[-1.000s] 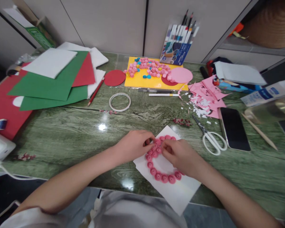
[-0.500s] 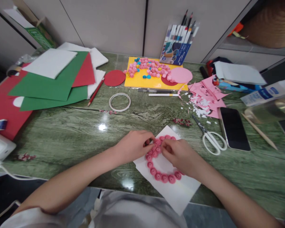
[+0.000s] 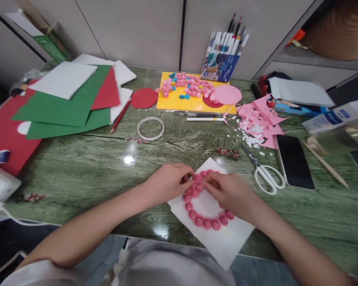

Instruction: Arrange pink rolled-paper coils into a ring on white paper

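A ring of small pink rolled paper pieces (image 3: 207, 223) lies on a white paper sheet (image 3: 223, 242) at the near edge of the green table (image 3: 86, 171). My left hand (image 3: 167, 183) rests at the ring's upper left, its fingers curled and pinched at a pink roll (image 3: 199, 186). My right hand (image 3: 231, 194) lies over the ring's right side, slightly blurred. Its fingertips are pressed together at the same roll, so both hands meet at the top of the ring.
White scissors (image 3: 265, 174), a dark phone (image 3: 294, 161) and a wooden stick (image 3: 326, 165) lie to the right. Pink scraps (image 3: 261, 115), a yellow sheet (image 3: 179, 102) with more rolls, a tape ring (image 3: 150, 128) and green and red papers (image 3: 62, 105) lie farther back.
My right hand has shifted slightly up and to the right along the ring, uncovering another roll at the lower right. The left hand stays put.
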Tool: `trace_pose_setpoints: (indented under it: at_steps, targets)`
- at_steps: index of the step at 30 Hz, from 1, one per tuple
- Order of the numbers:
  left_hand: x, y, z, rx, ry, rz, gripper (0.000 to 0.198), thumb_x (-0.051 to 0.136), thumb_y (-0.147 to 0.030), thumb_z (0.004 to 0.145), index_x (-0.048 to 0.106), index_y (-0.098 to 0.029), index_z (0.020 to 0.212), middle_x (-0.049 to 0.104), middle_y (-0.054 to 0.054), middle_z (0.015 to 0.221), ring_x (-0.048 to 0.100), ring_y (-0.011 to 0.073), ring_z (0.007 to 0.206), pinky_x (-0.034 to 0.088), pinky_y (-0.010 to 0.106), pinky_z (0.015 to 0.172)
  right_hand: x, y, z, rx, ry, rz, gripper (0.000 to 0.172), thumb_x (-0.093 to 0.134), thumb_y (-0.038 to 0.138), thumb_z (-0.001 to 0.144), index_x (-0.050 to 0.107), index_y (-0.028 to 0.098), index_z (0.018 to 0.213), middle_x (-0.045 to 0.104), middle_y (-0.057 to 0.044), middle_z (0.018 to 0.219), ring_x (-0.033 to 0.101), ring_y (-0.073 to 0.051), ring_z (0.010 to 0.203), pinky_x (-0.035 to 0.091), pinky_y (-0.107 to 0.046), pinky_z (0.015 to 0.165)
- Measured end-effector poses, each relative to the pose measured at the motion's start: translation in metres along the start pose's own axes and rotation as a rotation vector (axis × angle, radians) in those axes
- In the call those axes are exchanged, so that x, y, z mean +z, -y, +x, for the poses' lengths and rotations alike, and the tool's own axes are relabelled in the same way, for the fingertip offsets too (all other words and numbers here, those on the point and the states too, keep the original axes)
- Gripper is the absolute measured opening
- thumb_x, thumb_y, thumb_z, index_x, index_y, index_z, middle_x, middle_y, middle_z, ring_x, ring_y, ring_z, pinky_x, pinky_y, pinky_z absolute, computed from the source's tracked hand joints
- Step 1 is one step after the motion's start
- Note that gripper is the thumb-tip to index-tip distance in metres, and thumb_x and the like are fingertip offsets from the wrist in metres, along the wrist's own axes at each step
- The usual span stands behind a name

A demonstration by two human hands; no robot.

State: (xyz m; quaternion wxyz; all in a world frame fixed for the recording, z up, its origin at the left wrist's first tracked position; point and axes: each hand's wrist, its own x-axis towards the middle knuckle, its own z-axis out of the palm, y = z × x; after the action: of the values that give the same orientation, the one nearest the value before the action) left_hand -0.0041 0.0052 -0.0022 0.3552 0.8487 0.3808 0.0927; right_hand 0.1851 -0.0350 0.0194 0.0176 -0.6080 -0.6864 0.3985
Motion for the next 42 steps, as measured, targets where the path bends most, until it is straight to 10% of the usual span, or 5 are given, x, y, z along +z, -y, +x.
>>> trace_pose_setpoints:
  at_steps: [22,33,42]
  targets:
    - [-0.027,0.012,0.005,-0.072,-0.164,0.041,0.019,0.048,-0.023,0.081,0.063,-0.019,0.092,0.065,0.0,0.08,0.057,0.0113,0.067,0.042,0.022,0.064,-0.011,0.01,0.021,0.129,0.135,-0.009,0.02,0.055,0.028,0.074,0.051,0.019,0.057,0.05,0.006,0.043,0.049,-0.008,0.03,0.032,-0.019,0.033]
    - [-0.048,0.039,0.01,-0.275,-0.392,0.811,0.028,0.04,-0.029,0.085,0.06,-0.013,0.099,0.058,0.012,0.09,0.054,0.0267,0.091,0.041,0.036,0.076,-0.009,0.004,0.021,0.068,0.14,0.012,0.021,0.054,0.029,0.075,0.052,0.019,0.058,0.048,0.006,0.042,0.048,-0.008,0.032,0.029,-0.019,0.036]
    - [-0.047,0.051,0.008,-0.306,-0.38,0.867,0.025,0.043,-0.03,0.084,0.059,-0.013,0.094,0.058,0.014,0.091,0.049,0.0299,0.095,0.037,0.04,0.076,-0.024,-0.009,0.015,-0.042,-0.03,0.178,0.04,0.043,0.05,0.081,0.05,0.018,0.058,0.046,0.006,0.041,0.043,-0.008,0.037,0.03,-0.021,0.043]
